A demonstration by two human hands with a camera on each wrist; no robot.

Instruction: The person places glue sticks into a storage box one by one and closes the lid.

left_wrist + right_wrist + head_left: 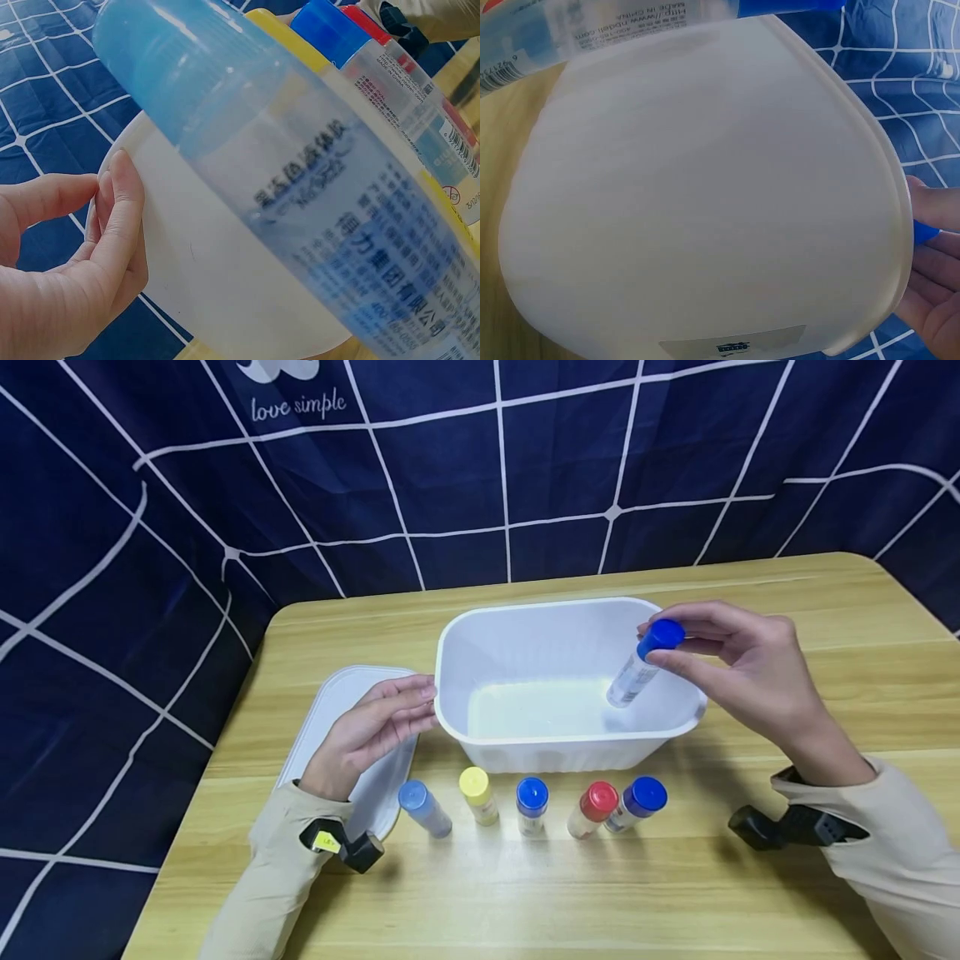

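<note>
My right hand (750, 660) pinches a clear glue bottle (633, 677) by its blue cap. The bottle tilts inside the right end of a white plastic tub (570, 752), its base low in the tub; whether it touches the floor I cannot tell. In the right wrist view the tub's wall hides most of that bottle, leaving a bit of blue cap (925, 233). At the tub's left rim, my left hand (382, 727) touches the outside with its fingers fairly straight. The left wrist view shows these fingers (120, 225) against the wall.
In front of the tub stand several glue bottles: light blue (425, 810), yellow (480, 797), blue (532, 806), red (592, 810) and another blue-capped one (637, 804). A white lid (375, 802) lies under my left forearm. Dark blue gridded cloth (450, 468) hangs behind the wooden table (525, 910).
</note>
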